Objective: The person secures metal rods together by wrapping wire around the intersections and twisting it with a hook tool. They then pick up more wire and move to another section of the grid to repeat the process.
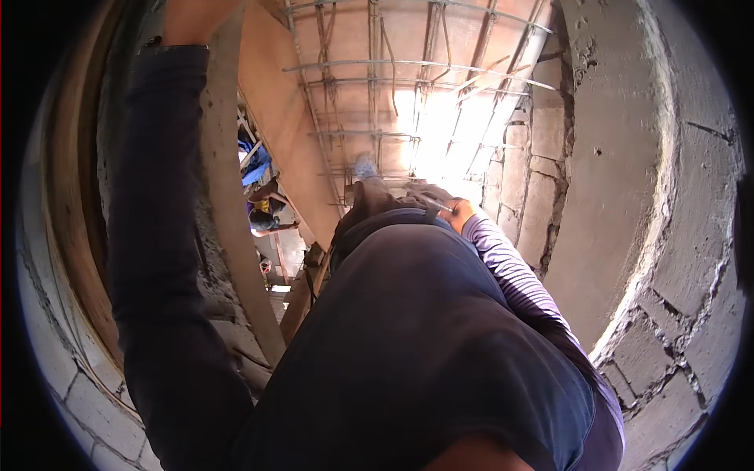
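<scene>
Left of the rebar grid, a wooden edge is running along the wall. Nearer the grid, but well to its left, the left hand is reaching up at the end of a dark sleeve. The fingers are lying out of view, so I can't tell whether they are gripping, pressing or spreading; the raised arm is perhaps bracing the body in this tight space. Through a gap at the grid's lower left, another person is showing farther down, below some blue material. Between that gap and the grid, a smooth panel is slanting along the bars, seemingly closing off that side.

Just below the grid's middle, a shoe is showing past the clothed body, likely bearing weight. Below the grid and right of the shoe, the right hand is bending in at the waist. It appears to be pinching a thin, pale piece beside the clothing, perhaps holding it close for control; the exact finger contact is too small to tell. Right of the grid, a block wall is standing, and beyond it a smooth grey face is rising.
</scene>
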{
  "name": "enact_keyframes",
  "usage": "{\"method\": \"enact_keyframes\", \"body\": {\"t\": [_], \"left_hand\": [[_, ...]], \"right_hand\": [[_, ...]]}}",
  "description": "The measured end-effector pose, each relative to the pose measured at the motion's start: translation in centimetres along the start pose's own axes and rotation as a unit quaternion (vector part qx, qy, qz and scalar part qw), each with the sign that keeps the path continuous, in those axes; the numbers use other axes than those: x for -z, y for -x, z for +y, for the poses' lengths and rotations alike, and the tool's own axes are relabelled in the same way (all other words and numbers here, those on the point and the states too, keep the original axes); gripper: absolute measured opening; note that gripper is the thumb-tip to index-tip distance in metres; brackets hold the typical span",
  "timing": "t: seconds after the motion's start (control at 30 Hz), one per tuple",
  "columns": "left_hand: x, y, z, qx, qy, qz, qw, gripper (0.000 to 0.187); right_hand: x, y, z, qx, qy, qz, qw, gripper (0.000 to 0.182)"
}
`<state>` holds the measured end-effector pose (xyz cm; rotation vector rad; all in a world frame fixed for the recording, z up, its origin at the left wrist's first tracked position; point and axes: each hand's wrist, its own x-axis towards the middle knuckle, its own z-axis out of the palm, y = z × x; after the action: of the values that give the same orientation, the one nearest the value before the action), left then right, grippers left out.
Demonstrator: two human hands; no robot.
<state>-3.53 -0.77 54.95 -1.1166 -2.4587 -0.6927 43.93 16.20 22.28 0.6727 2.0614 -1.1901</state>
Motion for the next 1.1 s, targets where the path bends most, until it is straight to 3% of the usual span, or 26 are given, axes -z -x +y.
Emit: {"method": "enact_keyframes", "body": {"t": [0.03, 0.1, 0.13, 0.17, 0.23, 0.3, 0.37, 0.4, 0.5, 0.53, 0.67, 0.77, 0.87, 0.93, 0.97, 1.1], "left_hand": [[-0.8, -0.3, -0.9, -0.017, 0.027, 0.010, 0.999, 0.042], [-1.9, -0.1, -2.1, -0.038, 0.062, 0.017, 0.997, 0.042], [-2.1, 0.1, -2.3, 0.000, 0.078, -0.010, 0.997, 0.042], [-2.3, 0.2, -2.4, 0.039, 0.093, -0.038, 0.994, 0.042], [-2.6, 0.4, -2.7, 0.034, 0.120, -0.054, 0.991, 0.041], [-3.4, 0.2, -4.0, 0.030, 0.148, -0.067, 0.986, 0.040], [-4.8, 0.1, -6.0, 0.012, 0.103, -0.093, 0.990, 0.045], [-5.1, -0.1, -6.1, 0.006, 0.107, -0.089, 0.990, 0.045], [-5.3, 0.0, -5.5, 0.005, 0.132, -0.106, 0.986, 0.041], [-5.2, -0.1, -5.3, 0.022, 0.144, -0.105, 0.984, 0.040], [-5.0, -0.4, -5.6, 0.030, 0.119, -0.100, 0.987, 0.038], [-5.6, -0.2, -6.2, 0.047, 0.123, -0.091, 0.987, 0.038], [-6.3, -0.2, -6.9, -0.009, 0.151, -0.025, 0.988, 0.039], [-6.4, -0.2, -7.5, 0.014, 0.150, -0.032, 0.988, 0.038], [-6.1, -0.1, -7.9, 0.035, 0.154, -0.034, 0.987, 0.038], [-3.9, -0.3, -2.7, 0.029, 0.141, -0.045, 0.989, 0.039]], "right_hand": [[-1.4, -0.9, 1.0, -0.005, -0.004, 0.006, 1.000, 0.026], [-3.7, -2.0, 2.6, 0.118, 0.286, -0.014, 0.951, 0.018], [-3.3, -0.4, 0.5, 0.055, 0.177, 0.066, 0.981, 0.017], [-3.3, -0.2, -0.4, 0.048, 0.173, 0.071, 0.981, 0.017], [-3.7, 0.6, -1.0, 0.004, 0.158, 0.137, 0.978, 0.025], [-4.3, 0.2, 0.3, 0.018, 0.189, 0.167, 0.968, 0.027], [-1.9, 1.8, -2.9, -0.097, 0.026, 0.134, 0.986, 0.035], [0.1, 3.4, -4.9, -0.086, 0.040, 0.072, 0.993, 0.043], [0.6, 6.1, -5.2, -0.035, 0.083, 0.031, 0.995, 0.043], [0.4, 5.9, -4.6, -0.046, 0.030, 0.042, 0.998, 0.044], [2.7, 4.7, -4.1, -0.141, 0.094, -0.005, 0.985, 0.049], [4.5, 4.9, -1.4, -0.077, 0.099, 0.005, 0.992, 0.052], [6.2, 3.8, -0.2, -0.120, 0.051, -0.049, 0.990, 0.057], [6.4, 2.9, -0.4, -0.166, 0.057, -0.072, 0.982, 0.059], [5.6, 2.7, 0.8, -0.152, 0.037, -0.040, 0.987, 0.056], [3.9, 1.8, 1.4, -0.096, 0.049, -0.033, 0.994, 0.050]]}}
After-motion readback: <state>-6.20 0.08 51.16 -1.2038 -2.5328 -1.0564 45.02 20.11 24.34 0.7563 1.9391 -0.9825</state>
